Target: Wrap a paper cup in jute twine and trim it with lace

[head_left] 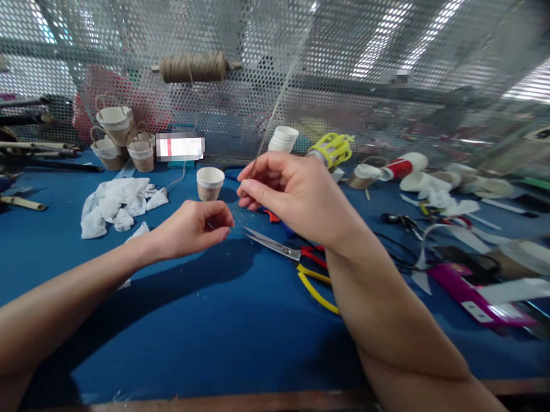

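Note:
My right hand (287,184) is raised above the table, its thumb and fingers pinching a thin strand of twine (277,105) that slants up to the right in front of the mesh. My left hand (198,227) hovers lower and to the left, fingers curled toward the thumb; whatever may be between them is too small to make out. Just behind the hands stands a small brown cup with a white lining (210,183). Below my right hand lie scissors (281,248) with red and yellow handles, blades spread a little and pointing left.
A twine spool (193,68) hangs against the perforated metal screen (249,25). Lined cups with twine handles (115,125) are stacked at back left, beside crumpled white fabric (115,204). Stacked white cups (283,137), a yellow plastic cage (331,149) and a magenta device (474,294) stand rightward.

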A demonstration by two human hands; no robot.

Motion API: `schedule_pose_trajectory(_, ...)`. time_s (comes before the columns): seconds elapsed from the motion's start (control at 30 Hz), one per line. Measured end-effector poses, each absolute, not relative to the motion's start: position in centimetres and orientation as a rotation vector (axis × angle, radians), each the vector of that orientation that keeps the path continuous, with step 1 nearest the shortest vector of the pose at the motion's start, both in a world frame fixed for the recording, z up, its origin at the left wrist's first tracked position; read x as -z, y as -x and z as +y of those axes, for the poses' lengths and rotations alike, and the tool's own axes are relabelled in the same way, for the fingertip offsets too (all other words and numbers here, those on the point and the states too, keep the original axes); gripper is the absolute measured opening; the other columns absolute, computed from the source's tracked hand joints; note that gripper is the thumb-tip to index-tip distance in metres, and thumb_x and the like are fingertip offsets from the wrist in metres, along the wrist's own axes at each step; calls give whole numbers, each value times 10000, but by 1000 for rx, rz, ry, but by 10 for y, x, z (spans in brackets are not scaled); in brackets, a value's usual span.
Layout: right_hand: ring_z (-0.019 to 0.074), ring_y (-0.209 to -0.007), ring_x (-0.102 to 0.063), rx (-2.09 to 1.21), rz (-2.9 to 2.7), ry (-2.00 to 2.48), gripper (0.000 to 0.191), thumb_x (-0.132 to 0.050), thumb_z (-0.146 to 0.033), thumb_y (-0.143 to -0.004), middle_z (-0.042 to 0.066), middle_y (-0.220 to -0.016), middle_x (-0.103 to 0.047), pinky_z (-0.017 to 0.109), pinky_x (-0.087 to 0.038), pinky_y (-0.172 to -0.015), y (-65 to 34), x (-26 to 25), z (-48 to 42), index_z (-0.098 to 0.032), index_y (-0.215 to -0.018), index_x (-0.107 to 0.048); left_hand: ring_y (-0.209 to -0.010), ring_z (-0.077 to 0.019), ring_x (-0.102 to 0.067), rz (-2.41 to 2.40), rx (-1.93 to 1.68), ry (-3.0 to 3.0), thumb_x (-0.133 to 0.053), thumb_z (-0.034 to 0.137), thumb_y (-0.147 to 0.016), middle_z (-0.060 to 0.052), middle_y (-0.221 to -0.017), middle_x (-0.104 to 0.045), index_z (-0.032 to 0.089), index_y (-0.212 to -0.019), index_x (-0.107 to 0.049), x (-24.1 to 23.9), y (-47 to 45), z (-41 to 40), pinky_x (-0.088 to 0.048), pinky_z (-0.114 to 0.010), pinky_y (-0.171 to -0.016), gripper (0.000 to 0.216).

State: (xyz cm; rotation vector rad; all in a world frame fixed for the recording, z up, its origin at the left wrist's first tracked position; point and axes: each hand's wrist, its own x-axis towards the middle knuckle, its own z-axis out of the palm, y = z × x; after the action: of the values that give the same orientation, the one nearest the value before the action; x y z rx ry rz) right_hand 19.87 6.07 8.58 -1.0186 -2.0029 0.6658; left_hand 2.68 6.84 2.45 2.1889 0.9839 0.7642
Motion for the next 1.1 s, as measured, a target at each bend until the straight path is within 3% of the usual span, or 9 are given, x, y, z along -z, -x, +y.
schedule_pose_trajectory(0.33,116,-636,-605,-659,-2053,977,40,-539,-168,-807,-3,-685,-621,253,-494,-617,-198,-85,60,-159,-792,-575,-586,-86,-503,816,-1043,-1912,-496,204,-776,27,-659,-490,168,-767,-452,-18,-35,65,-441,-231,-568,58)
schedule_pose_trajectory(0.8,113,-601,-612,-716,-2210,983,49,-543,-147,-792,-17,-652,-645,230,-479,-572,-200,-94,47,-155,-754,-572,-518,-56,-499,757,-847,-1894,-521,211,-790,17,-629,-573,130,-731,-535,-38,-33,53,-391,-158,-465,101)
schedule_pose_trajectory(1.1,83,-561,-575,-730,-2227,950,67,-545,-153,-803,-25,-607,-616,187,-434,-516,-200,-95,46,-144,-750,-585,-517,-50,-499,754,-921,-1912,-512,230,-808,32,-576,-546,121,-670,-552,-38,-34,52,-413,-150,-495,180)
